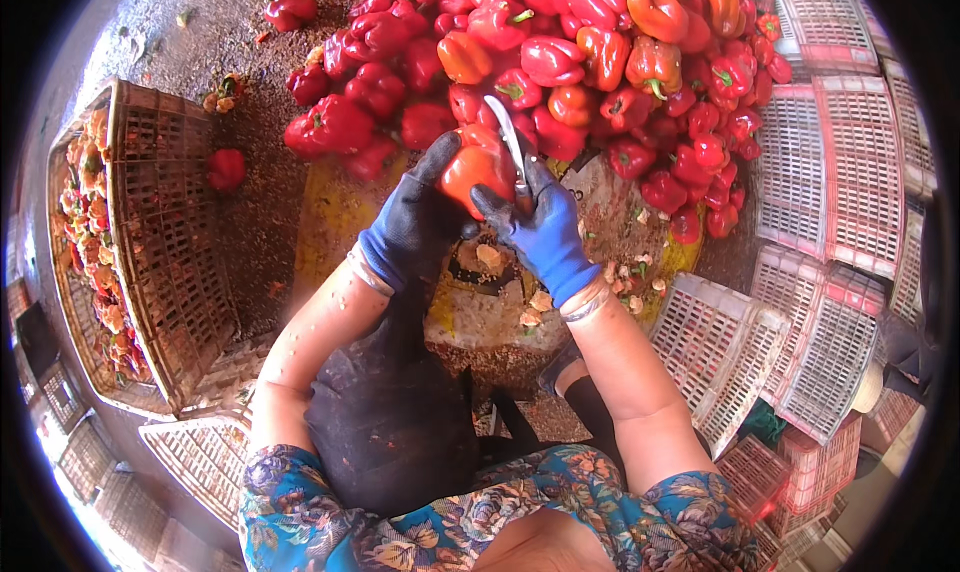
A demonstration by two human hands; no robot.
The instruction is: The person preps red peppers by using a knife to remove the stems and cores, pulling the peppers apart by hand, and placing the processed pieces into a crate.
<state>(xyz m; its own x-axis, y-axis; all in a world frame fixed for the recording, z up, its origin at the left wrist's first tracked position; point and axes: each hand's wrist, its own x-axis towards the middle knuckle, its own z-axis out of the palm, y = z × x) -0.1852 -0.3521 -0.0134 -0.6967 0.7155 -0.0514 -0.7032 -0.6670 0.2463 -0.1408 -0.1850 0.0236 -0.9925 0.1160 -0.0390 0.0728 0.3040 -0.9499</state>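
An orange-red bell pepper (477,173) is held up in front of the large pile of red and orange bell peppers (551,61). My left hand (420,208), in a blue and black coated glove, grips its left side. In my right hand (536,219), gloved alike, is a small curved-blade knife (506,133); its metal blade points up along the pepper's right side. The thumb of that hand rests against the pepper's lower right. Cut pepper cores (489,257) lie on the dirty yellow and grey surface below my hands.
At the left a plastic crate (169,234) holds many pepper cores. One loose red pepper (226,170) lies beside it, another (290,9) farther back. Stacked crates (825,174) line the right side, with a slanted crate (716,347) near my right forearm. A pale crate (199,459) stands lower left.
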